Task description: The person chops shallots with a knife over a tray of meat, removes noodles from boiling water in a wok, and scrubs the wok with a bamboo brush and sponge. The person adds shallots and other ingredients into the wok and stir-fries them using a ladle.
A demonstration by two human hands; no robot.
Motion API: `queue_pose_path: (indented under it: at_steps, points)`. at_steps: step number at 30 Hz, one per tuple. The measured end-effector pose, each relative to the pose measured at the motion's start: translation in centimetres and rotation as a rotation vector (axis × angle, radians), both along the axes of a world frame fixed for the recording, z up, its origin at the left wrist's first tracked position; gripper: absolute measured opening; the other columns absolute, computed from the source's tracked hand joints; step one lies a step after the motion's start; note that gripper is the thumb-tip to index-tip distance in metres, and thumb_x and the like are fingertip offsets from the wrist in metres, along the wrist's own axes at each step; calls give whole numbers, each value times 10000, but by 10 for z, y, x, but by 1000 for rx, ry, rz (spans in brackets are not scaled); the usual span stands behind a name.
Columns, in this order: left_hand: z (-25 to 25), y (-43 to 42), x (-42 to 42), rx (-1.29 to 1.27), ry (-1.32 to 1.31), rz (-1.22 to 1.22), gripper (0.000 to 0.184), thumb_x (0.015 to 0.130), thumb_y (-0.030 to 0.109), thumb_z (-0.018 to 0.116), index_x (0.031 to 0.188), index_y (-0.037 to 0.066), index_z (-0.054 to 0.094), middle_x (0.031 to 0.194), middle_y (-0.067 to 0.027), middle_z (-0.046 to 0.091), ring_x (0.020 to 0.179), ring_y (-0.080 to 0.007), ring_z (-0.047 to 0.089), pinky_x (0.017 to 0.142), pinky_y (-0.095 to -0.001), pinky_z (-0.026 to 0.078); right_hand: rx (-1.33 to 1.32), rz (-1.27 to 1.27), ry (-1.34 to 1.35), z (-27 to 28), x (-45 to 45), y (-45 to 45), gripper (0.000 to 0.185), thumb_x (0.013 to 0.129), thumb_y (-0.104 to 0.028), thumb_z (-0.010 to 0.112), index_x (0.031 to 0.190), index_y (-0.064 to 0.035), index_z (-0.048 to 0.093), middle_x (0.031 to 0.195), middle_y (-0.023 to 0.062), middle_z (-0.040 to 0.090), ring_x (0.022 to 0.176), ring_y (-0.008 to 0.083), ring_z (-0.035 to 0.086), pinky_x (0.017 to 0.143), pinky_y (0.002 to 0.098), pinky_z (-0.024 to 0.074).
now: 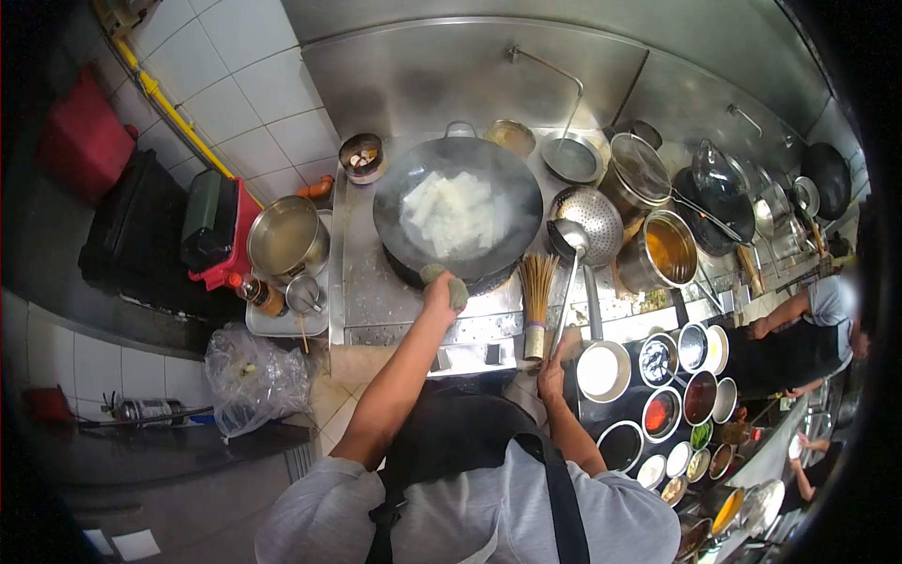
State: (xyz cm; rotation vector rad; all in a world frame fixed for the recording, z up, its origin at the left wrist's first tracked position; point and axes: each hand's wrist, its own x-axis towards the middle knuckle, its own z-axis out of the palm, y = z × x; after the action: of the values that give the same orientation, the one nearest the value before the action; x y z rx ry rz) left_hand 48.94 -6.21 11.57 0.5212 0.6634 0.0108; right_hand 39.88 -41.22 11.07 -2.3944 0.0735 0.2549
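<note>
Head view: your left hand [440, 293] is closed on a grey-green cloth [458, 294] at the near edge of the wok [390, 221]; the cloth hides whether a handle lies beneath. The wok sits straight ahead of this hand, on the stove [357, 305], with pale, flat food [456, 211] heaped at its centre. Your right hand [552, 376] grips the lower end of the ladle [565, 301]. Note the ladle's long axis: it points away from you, leaning slightly right, so its bowl lies at the strainer [601, 211], apart from the wok. From your right hand, the wok lies forward and left, with the brush [536, 291] standing between. Your left hand is the nearer to the wok.
</note>
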Motion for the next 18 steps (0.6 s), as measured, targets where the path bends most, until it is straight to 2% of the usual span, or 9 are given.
queue_pose_path:
  at_steps: [15, 18]
  points:
    - [-1, 1, 0, -4, 11, -8, 265, 744, 226, 640, 978, 142, 548, 877, -87, 577, 733, -252, 587, 570, -421, 479, -38, -22, 114, 12, 1, 3, 785, 969, -182, 473, 1537, -252, -65, 948, 366, 624, 910, 515, 615, 798, 556, 473]
    - [-6, 1, 2, 0, -4, -9, 266, 744, 226, 643, 977, 139, 548, 877, -88, 576, 733, -252, 587, 569, -419, 479, -24, -10, 62, 8, 0, 2, 785, 970, -188, 470, 1536, -260, -69, 946, 362, 627, 914, 510, 618, 807, 552, 476]
